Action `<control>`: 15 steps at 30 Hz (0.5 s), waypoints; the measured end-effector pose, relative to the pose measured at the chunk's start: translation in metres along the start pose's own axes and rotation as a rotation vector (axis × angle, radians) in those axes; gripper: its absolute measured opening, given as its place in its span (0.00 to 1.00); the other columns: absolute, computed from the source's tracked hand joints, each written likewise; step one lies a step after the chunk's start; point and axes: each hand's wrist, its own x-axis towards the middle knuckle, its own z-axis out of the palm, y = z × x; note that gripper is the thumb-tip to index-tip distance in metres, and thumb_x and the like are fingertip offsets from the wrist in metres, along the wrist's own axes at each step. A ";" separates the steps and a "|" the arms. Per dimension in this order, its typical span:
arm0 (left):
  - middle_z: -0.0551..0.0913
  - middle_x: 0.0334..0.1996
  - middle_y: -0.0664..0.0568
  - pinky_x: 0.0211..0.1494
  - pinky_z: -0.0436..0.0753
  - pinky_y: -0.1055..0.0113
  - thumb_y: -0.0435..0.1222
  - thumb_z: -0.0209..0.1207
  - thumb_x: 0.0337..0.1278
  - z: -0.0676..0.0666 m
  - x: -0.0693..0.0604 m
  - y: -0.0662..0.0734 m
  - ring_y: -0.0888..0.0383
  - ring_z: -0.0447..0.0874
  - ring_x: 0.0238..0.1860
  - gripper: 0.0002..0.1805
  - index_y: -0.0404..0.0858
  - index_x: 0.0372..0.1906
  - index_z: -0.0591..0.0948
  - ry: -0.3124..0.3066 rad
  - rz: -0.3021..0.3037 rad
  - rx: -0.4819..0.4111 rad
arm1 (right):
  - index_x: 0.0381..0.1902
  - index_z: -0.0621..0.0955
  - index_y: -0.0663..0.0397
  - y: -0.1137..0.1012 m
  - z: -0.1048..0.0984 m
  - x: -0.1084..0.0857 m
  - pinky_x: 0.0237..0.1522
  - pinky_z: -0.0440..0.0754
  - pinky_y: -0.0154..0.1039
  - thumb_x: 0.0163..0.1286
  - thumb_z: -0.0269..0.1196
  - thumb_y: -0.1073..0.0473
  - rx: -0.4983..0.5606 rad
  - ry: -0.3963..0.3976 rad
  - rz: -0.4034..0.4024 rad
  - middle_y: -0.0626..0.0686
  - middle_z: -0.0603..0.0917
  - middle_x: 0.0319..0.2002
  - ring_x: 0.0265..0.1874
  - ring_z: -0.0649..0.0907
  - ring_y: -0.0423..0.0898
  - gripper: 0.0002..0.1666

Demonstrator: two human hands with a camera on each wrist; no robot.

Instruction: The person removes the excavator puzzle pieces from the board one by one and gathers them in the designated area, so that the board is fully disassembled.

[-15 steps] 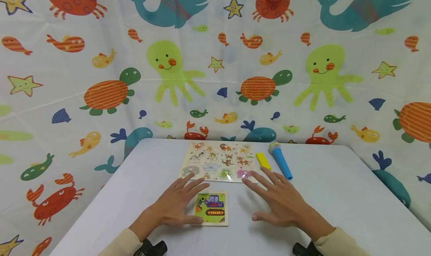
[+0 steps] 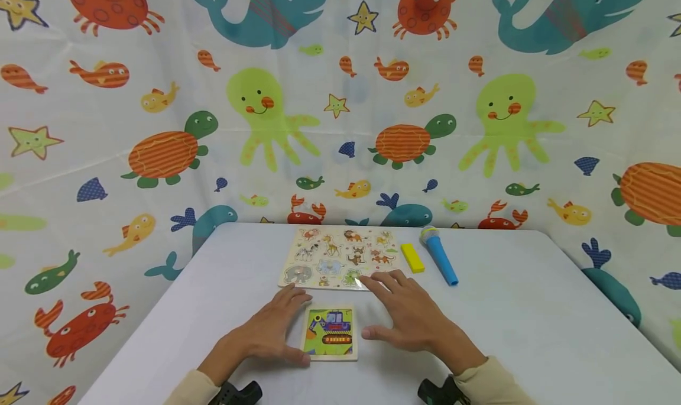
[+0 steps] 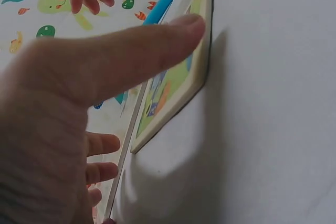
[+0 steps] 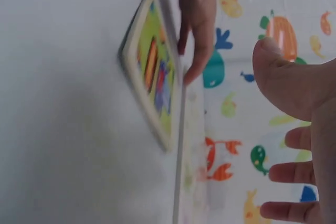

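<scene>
Excavator board (image 2: 330,333) flat on white table (image 2: 505,310), between the hands; left hand (image 2: 263,331) thumb and fingers apart, thumb at its near left corner, contact unclear; right hand (image 2: 412,316) likewise apart, right of it; animal board (image 2: 340,254), yellow block (image 2: 412,258), microphone (image 2: 440,257) farther off

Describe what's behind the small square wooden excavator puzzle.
Beyond the puzzle lies a pale rectangular wooden board with animal pictures, then a white cloth printed with sea creatures. The right hand covers the board's near right corner; what's there cannot be seen.
</scene>
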 end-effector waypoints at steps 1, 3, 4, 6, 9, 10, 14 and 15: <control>0.58 0.78 0.50 0.77 0.56 0.35 0.75 0.66 0.28 0.001 0.000 -0.001 0.43 0.42 0.81 0.64 0.49 0.76 0.65 -0.003 -0.002 -0.005 | 0.78 0.64 0.37 -0.004 0.000 0.002 0.66 0.75 0.56 0.60 0.63 0.24 0.018 -0.003 0.001 0.49 0.73 0.70 0.65 0.71 0.50 0.53; 0.59 0.77 0.51 0.77 0.56 0.35 0.74 0.68 0.28 0.002 0.000 -0.003 0.43 0.44 0.81 0.63 0.49 0.75 0.66 -0.004 0.006 -0.016 | 0.77 0.66 0.40 -0.011 0.000 0.006 0.67 0.75 0.56 0.61 0.64 0.26 0.045 -0.015 0.001 0.50 0.74 0.69 0.65 0.72 0.50 0.52; 0.60 0.76 0.51 0.77 0.56 0.35 0.74 0.68 0.28 0.002 0.000 -0.004 0.43 0.45 0.80 0.63 0.49 0.75 0.66 -0.005 0.013 -0.022 | 0.77 0.66 0.41 -0.014 0.000 0.008 0.67 0.75 0.56 0.61 0.65 0.27 0.056 -0.023 0.003 0.50 0.74 0.68 0.66 0.72 0.51 0.52; 0.61 0.74 0.51 0.77 0.55 0.35 0.72 0.70 0.28 0.003 -0.001 -0.005 0.42 0.48 0.79 0.62 0.48 0.74 0.67 -0.001 0.028 -0.037 | 0.77 0.67 0.43 -0.020 0.002 0.012 0.68 0.74 0.57 0.62 0.64 0.27 0.080 -0.048 0.011 0.50 0.74 0.68 0.67 0.71 0.51 0.51; 0.63 0.73 0.52 0.77 0.54 0.34 0.70 0.71 0.28 0.004 -0.001 -0.006 0.42 0.49 0.79 0.60 0.47 0.73 0.69 0.007 0.035 -0.062 | 0.77 0.66 0.45 -0.026 0.008 0.018 0.69 0.73 0.58 0.64 0.64 0.29 0.124 -0.082 0.022 0.51 0.73 0.68 0.68 0.71 0.53 0.50; 0.63 0.72 0.53 0.77 0.54 0.34 0.70 0.71 0.28 0.005 -0.001 -0.006 0.42 0.49 0.78 0.60 0.48 0.73 0.69 0.007 0.034 -0.066 | 0.77 0.66 0.45 -0.027 0.010 0.021 0.69 0.74 0.57 0.64 0.64 0.30 0.140 -0.091 0.027 0.51 0.73 0.68 0.68 0.71 0.53 0.49; 0.64 0.72 0.54 0.77 0.54 0.33 0.69 0.71 0.29 0.006 -0.001 -0.007 0.43 0.49 0.78 0.58 0.49 0.73 0.70 0.013 0.027 -0.068 | 0.76 0.67 0.46 -0.032 0.023 0.029 0.67 0.76 0.54 0.65 0.65 0.32 0.232 -0.123 0.062 0.50 0.73 0.67 0.65 0.72 0.50 0.48; 0.64 0.72 0.55 0.77 0.53 0.33 0.70 0.70 0.30 0.007 -0.001 -0.007 0.43 0.48 0.79 0.58 0.50 0.73 0.70 0.015 0.026 -0.063 | 0.76 0.68 0.46 -0.034 0.026 0.031 0.66 0.77 0.53 0.65 0.66 0.32 0.250 -0.128 0.070 0.50 0.74 0.66 0.63 0.73 0.48 0.48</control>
